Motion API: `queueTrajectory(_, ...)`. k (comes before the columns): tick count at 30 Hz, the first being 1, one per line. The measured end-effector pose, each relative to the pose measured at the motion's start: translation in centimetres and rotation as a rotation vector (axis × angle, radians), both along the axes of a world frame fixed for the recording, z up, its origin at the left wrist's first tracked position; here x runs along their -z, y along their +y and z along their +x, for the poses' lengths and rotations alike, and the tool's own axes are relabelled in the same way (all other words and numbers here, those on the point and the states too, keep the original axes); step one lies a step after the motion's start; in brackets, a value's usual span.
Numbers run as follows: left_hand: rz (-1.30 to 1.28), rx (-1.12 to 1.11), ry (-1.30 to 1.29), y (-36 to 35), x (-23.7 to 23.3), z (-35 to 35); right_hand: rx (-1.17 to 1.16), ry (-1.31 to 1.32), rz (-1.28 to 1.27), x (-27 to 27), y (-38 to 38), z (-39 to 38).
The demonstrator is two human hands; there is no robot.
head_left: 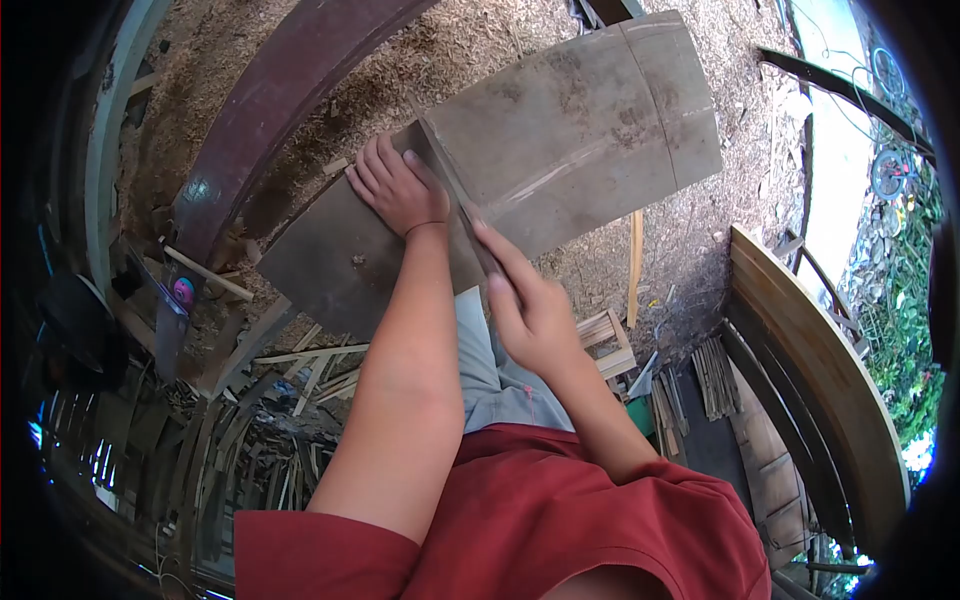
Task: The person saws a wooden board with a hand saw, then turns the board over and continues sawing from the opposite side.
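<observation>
A wide, worn grey-brown wooden sheet (590, 130) lies across in front of me, over my legs. My left hand (395, 185) rests on its darker left part, fingers apart, next to a long thin blade-like strip (452, 185). Seen nearly edge-on, the strip runs across the sheet and ends just past the far edge. My right hand (525, 310) is closed at its near end, with the index finger stretched along it. What the other fingers wrap around is hidden. Pale scratches and a dark line mark the sheet's right part.
Wood shavings (540, 30) cover the ground. A curved dark red beam (270, 100) rises at the left, and a curved wooden panel (820, 370) stands at the right. Scrap slats (315, 370) lie by my legs; a small wooden frame (605, 340) sits to the right.
</observation>
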State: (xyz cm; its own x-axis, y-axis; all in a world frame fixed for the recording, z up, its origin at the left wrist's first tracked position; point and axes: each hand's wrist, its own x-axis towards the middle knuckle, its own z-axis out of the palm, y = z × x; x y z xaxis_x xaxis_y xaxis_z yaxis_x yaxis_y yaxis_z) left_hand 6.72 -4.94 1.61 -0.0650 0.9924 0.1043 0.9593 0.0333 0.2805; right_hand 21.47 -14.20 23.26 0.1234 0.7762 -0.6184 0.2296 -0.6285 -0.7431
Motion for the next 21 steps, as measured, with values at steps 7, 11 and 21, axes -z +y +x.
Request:
queueTrajectory(7, -0.036, -0.013, -0.012, 0.1, -0.1, -0.1, 0.059, -0.016, 0.198, 4.3, 3.0, -1.1)
queueTrajectory(11, -0.035, -0.02, -0.001, 0.0, 0.2, -0.1, 0.075, 0.031, 0.105, 3.2, 3.4, -1.0)
queueTrajectory(21, -0.033, -0.028, -0.021, 0.1, 0.0, 0.0, 0.018, 0.005, 0.107, 5.1, 4.5, -1.3)
